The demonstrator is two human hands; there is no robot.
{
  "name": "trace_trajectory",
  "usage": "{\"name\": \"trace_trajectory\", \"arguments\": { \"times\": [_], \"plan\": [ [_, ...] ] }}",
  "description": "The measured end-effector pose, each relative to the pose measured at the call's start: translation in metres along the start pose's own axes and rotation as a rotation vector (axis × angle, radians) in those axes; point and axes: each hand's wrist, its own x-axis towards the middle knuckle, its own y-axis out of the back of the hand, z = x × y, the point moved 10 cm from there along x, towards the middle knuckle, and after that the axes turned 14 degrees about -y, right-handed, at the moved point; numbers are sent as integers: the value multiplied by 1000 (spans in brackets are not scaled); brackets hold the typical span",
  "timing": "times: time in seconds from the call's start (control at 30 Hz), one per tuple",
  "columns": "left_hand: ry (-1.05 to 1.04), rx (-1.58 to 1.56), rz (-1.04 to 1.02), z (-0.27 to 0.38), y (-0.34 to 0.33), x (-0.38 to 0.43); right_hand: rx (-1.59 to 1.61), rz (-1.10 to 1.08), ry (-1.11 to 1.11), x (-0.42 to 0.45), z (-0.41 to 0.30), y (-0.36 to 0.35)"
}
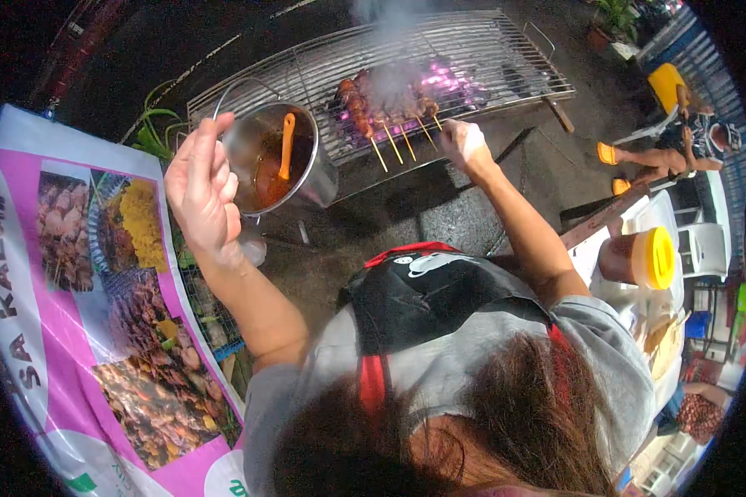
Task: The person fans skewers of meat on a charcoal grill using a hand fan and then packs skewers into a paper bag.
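Observation:
My right hand [464, 144] grips the bare end of a bamboo skewer [437, 123] at the near edge of the charcoal grill [323, 56]. Several meat skewers [355, 105] lie side by side on the grate, sticks towards me, partly veiled by smoke. My left hand [202, 180] is raised at the left side of a metal pail [320, 168], fingers curled. The pail's wire handle [230, 87] meets the fingertips; whether they grip it I cannot tell. Reddish-brown sauce [267, 177] and an orange-handled utensil [287, 146] are in the pail.
Glowing coals [451, 77] lie under the grate, right of the meat. A banner with food photos [68, 329] stands at left. At right, a table [643, 211] holds a yellow-lidded container [634, 258]. Beyond it sits a person [677, 149] in orange footwear.

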Motion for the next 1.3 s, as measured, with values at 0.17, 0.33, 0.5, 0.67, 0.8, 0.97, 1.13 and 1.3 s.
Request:
{"name": "trace_trajectory", "arguments": {
  "times": [0.17,0.33,0.5,0.67,0.8,0.97,1.13,1.3],
  "plan": [
    [16,4,8,1,1,-2,-371,16,-50,5,-29,40],
    [35,10,-17,-6,-6,5,155,-15,682,-7,-227,109],
    [33,33,-35,-8,-24,17,-300,-182,938,-17,-318,24],
    [25,30,31,-13,-23,29,-519,-188,982,-6,-331,2],
    [23,-3,10,-21,-29,39,-234,-241,962,9,-332,34],
    [-6,8,-9,-26,-49,56,72,-97,1220,4,-309,60],
    [2,60,4,-38,-57,75,-7,-368,657,57,-285,38],
    [24,26,-6,-50,-51,85,327,-398,154,142,-193,77]
  ]
}}
